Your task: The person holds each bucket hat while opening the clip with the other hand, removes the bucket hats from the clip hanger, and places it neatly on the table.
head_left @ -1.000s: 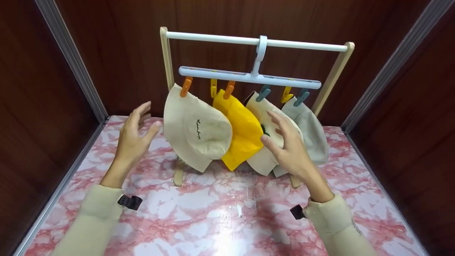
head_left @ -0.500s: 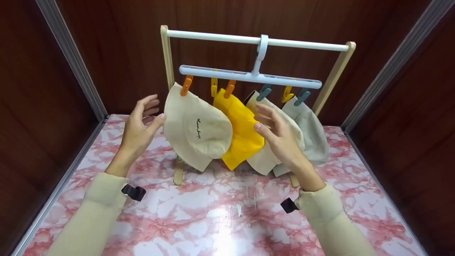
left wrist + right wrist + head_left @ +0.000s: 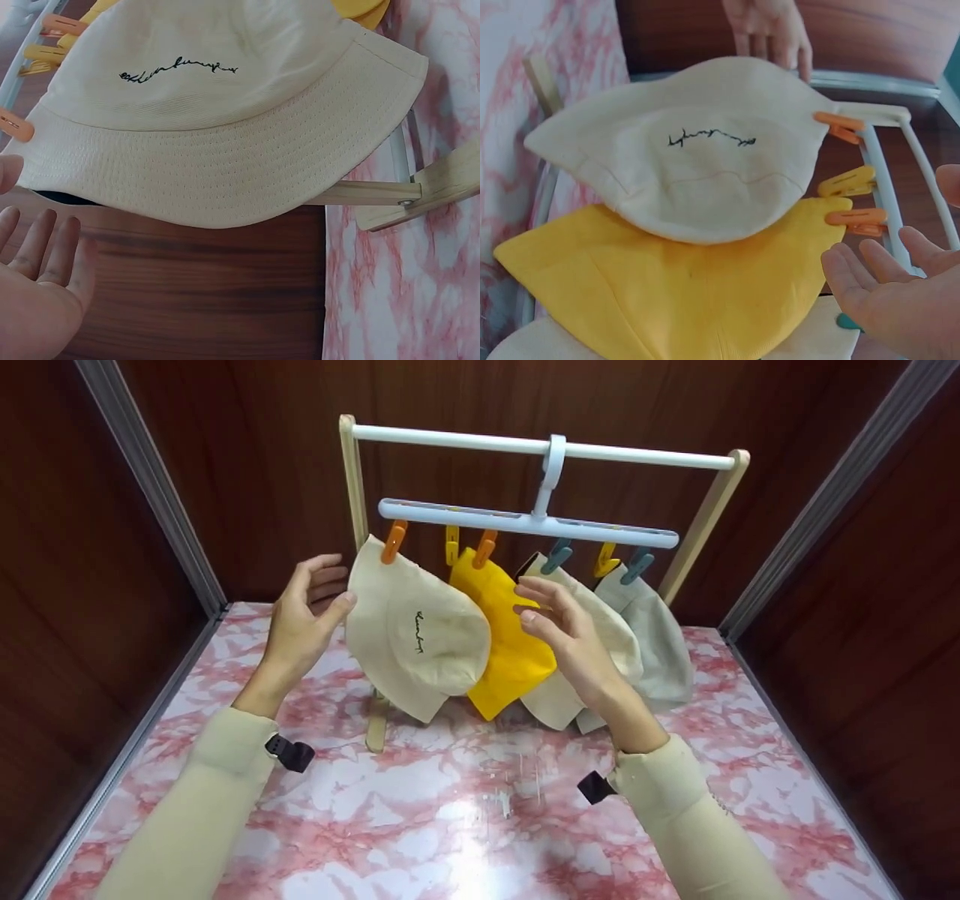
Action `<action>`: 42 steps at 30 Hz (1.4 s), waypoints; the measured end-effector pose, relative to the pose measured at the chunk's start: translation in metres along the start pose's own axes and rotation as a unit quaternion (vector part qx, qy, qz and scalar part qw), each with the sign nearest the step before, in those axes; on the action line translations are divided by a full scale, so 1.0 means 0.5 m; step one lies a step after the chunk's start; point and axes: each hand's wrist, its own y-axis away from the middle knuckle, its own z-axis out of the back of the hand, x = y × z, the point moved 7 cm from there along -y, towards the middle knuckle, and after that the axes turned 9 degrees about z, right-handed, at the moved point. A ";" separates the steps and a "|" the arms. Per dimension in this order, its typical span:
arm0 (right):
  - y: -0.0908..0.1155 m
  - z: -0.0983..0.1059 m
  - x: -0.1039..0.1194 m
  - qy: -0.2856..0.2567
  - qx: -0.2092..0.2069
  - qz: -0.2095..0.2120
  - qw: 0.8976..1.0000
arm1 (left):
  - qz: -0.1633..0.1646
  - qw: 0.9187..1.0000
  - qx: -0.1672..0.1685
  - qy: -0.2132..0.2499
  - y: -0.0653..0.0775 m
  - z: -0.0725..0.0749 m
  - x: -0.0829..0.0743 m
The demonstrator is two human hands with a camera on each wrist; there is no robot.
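Observation:
A cream bucket hat (image 3: 420, 652) with black script hangs by an orange clothes peg (image 3: 394, 542) from a pale blue clip hanger (image 3: 480, 516). Beside it hang a yellow hat (image 3: 506, 637), a second cream hat (image 3: 551, 701) and a grey hat (image 3: 664, 649). My left hand (image 3: 304, 604) is at the first hat's brim, fingers loosely bent, thumb tip overlapping the edge; in the left wrist view its fingers (image 3: 52, 247) show below the brim. My right hand (image 3: 574, 649) is in front of the yellow and second cream hats, fingers relaxed, holding nothing. In the right wrist view it is beside another orange peg (image 3: 857, 217).
The hanger hooks over the white rail (image 3: 465, 438) of a wooden-ended rack (image 3: 697, 532). Yellow pegs (image 3: 451, 545) and teal pegs (image 3: 557, 556) also hang from it. The pink marbled table (image 3: 420, 810) has dark wood panels (image 3: 247, 450) on its sides and back.
My left hand has moved up and right to the first hat's brim. My right hand has moved left and slightly up, toward the yellow hat. The hats hang in the same places.

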 end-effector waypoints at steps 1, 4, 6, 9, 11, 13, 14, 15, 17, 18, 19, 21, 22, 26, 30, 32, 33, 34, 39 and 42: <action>-0.001 -0.003 0.000 0.000 0.000 0.001 1.000 | 0.000 1.000 0.001 -0.002 -0.002 -0.002 0.000; -0.005 -0.010 0.000 -0.002 0.001 0.007 1.000 | 0.004 1.000 0.003 -0.005 -0.008 -0.007 0.001; -0.007 -0.016 0.002 -0.006 0.004 0.011 1.000 | 0.008 1.000 0.001 -0.005 -0.010 -0.010 0.000; -0.010 -0.025 0.002 -0.009 0.010 0.015 1.000 | 0.013 1.000 -0.002 -0.004 -0.013 -0.013 -0.001; -0.011 -0.030 0.001 -0.009 0.013 0.016 1.000 | 0.014 1.000 -0.007 -0.009 -0.015 -0.015 -0.002; -0.011 -0.034 0.000 -0.008 0.015 0.017 1.000 | 0.014 1.000 -0.011 -0.013 -0.015 -0.017 -0.008; -0.011 -0.036 0.000 -0.008 0.016 0.017 1.000 | 0.013 1.000 -0.014 -0.014 -0.016 -0.018 -0.008; -0.011 -0.037 -0.002 -0.007 0.017 0.016 1.000 | 0.012 1.000 -0.017 -0.015 -0.017 -0.018 -0.008; -0.010 -0.040 -0.003 -0.006 0.018 0.014 1.000 | 0.010 1.000 -0.022 -0.012 -0.019 -0.018 -0.009; -0.010 -0.041 -0.004 -0.005 0.019 0.013 1.000 | 0.008 1.000 -0.024 -0.009 -0.019 -0.018 -0.009; -0.010 -0.042 -0.005 -0.003 0.020 0.013 1.000 | 0.005 1.000 -0.027 -0.005 -0.023 -0.018 -0.003; -0.012 -0.045 -0.007 -0.002 0.022 0.012 1.000 | 0.003 0.999 -0.035 -0.002 -0.023 -0.018 -0.003; -0.012 -0.047 -0.007 -0.001 0.023 0.013 1.000 | 0.003 0.999 -0.039 -0.003 -0.023 -0.017 -0.002; -0.017 -0.055 -0.008 -0.001 0.026 0.016 1.000 | 0.004 0.998 -0.055 -0.014 -0.024 -0.015 0.001; -0.023 -0.066 -0.005 -0.002 0.023 0.022 0.999 | 0.002 0.998 -0.063 -0.018 -0.021 -0.016 -0.005; -0.028 -0.073 -0.002 -0.003 0.022 0.025 0.999 | 0.001 0.998 -0.064 -0.013 -0.017 -0.017 -0.012; -0.031 -0.077 -0.001 -0.004 0.022 0.026 0.999 | 0.002 0.998 -0.064 -0.011 -0.015 -0.018 -0.015; -0.034 -0.081 0.001 -0.007 0.023 0.028 0.999 | 0.002 0.998 -0.065 -0.009 -0.014 -0.018 -0.016; -0.055 -0.107 0.012 -0.002 0.025 0.042 0.999 | 0.001 0.998 -0.065 0.000 -0.014 -0.017 -0.013; -0.071 -0.124 0.017 0.011 0.025 0.053 0.998 | -0.004 0.998 -0.063 0.004 -0.018 -0.016 -0.006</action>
